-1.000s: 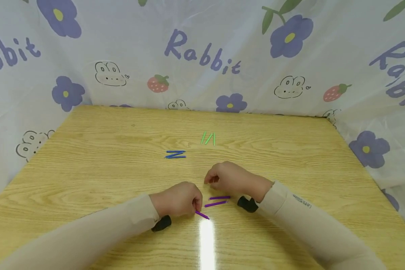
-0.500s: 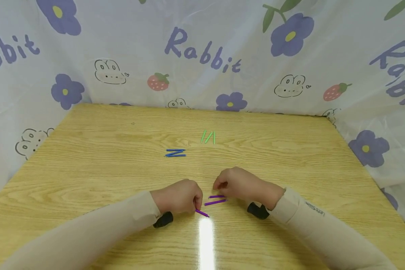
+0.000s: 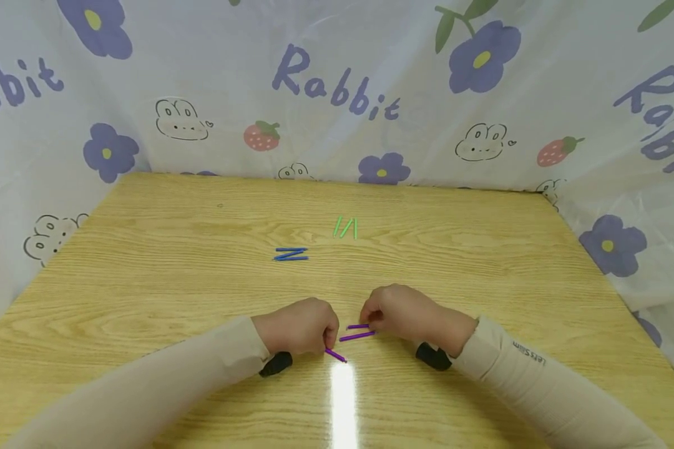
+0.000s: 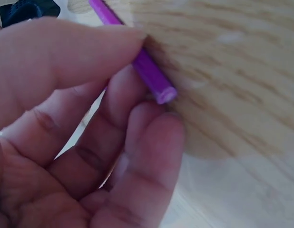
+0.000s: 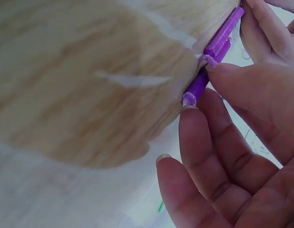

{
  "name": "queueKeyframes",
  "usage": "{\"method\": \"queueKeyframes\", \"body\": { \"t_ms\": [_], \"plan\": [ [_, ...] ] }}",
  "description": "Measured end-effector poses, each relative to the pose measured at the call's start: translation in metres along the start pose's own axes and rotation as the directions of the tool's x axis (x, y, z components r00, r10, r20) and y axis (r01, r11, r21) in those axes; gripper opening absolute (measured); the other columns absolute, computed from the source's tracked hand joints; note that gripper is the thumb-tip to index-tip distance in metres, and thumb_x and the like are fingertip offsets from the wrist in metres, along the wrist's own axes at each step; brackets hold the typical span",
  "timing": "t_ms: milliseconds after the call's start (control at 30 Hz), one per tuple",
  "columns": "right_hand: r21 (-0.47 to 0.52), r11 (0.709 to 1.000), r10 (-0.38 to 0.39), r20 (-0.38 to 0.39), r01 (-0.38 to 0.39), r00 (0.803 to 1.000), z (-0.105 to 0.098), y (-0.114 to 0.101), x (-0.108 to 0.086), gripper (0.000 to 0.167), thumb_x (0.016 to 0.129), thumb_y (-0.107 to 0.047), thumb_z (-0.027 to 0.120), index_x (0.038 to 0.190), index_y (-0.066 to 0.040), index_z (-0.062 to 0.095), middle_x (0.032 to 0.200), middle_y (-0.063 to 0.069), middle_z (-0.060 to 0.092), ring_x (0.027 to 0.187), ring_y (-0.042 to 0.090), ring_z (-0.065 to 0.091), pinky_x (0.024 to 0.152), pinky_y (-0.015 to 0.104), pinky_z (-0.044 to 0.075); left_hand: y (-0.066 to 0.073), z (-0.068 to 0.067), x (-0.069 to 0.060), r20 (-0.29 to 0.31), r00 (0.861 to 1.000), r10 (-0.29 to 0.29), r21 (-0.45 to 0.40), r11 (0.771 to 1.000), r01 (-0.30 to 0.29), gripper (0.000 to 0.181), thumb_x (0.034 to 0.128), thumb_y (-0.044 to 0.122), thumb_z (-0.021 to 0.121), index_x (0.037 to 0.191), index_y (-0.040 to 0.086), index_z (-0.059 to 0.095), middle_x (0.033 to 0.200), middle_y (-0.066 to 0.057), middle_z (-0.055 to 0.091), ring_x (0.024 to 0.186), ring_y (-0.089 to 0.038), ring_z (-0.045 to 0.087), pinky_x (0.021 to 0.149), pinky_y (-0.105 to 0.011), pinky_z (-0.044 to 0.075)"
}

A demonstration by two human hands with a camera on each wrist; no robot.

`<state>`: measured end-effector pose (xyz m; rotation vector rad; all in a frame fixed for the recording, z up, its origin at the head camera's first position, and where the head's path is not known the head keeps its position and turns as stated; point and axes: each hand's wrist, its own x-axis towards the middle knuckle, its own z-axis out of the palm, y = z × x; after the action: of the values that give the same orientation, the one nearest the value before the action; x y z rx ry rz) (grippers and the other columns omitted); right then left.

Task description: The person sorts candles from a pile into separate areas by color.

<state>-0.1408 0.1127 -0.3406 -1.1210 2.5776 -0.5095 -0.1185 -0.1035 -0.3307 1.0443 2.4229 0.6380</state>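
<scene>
white cloth (image 3: 337,146) printed with flowers, strawberries and rabbit faces hangs behind the wooden table (image 3: 202,299) and down both its sides, so the back edge runs close along the fabric while broad wood grain stretches out left and right. from where i stand, the person's hands work on the near half, well in from every edge. the left hand (image 3: 303,325) pinches the slanting purple stick (image 3: 336,355) between thumb and fingers, its free end pointing toward the near side. the right hand (image 3: 407,312), just across a narrow gap, has thumb and fingertips closed on the right end of the far purple stick (image 3: 357,327). just below that one lies the middle purple stick (image 3: 357,336), its tip right by the right thumb; i cannot tell whether they touch. farther back, with a good strip of wood between, sit three blue sticks (image 3: 290,255) in a zigzag and three green sticks (image 3: 346,228), nearer the back edge.
</scene>
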Motion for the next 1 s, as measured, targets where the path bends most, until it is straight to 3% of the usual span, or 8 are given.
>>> {"method": "queueKeyframes", "body": {
  "t_ms": [400,667,1000],
  "plan": [
    [-0.094,0.995,-0.032,-0.011,0.031,0.999,0.0021,-0.0004,0.001,0.008,0.084,-0.005,0.071,0.085,-0.012,0.075,0.083,-0.004,0.065,0.076,0.008,0.059,0.071,0.023,0.05,0.0034,-0.0017,0.0015,0.022,1.0,0.004,0.024,1.0,-0.005,0.027,0.0619,-0.017,0.058,0.06,0.009,0.059,0.06,0.01,0.045,0.057,-0.003,0.038,0.051,-0.016,0.033],
    [-0.094,0.996,-0.005,0.008,0.006,1.0,0.0024,-0.0024,0.0027,0.01,0.081,-0.002,0.07,0.081,-0.013,0.072,0.077,-0.007,0.061,0.067,0.005,0.049,0.064,0.022,0.045,0.0032,0.0008,0.0021,0.024,1.0,0.011,0.048,0.999,-0.013,0.028,0.0612,-0.017,0.057,0.059,0.011,0.058,0.06,0.011,0.044,0.057,-0.002,0.038,0.051,-0.016,0.033],
    [-0.081,0.997,-0.008,-0.02,0.006,1.0,-0.0017,0.0018,0.0044,0.009,0.079,-0.003,0.07,0.081,-0.012,0.072,0.077,-0.006,0.062,0.067,0.005,0.049,0.063,0.022,0.045,0.0057,-0.0022,0.0001,0.031,1.0,-0.005,0.064,0.998,0.003,0.028,0.0619,-0.017,0.058,0.059,0.011,0.058,0.06,0.01,0.044,0.056,-0.004,0.037,0.051,-0.016,0.032]
  ]
}}
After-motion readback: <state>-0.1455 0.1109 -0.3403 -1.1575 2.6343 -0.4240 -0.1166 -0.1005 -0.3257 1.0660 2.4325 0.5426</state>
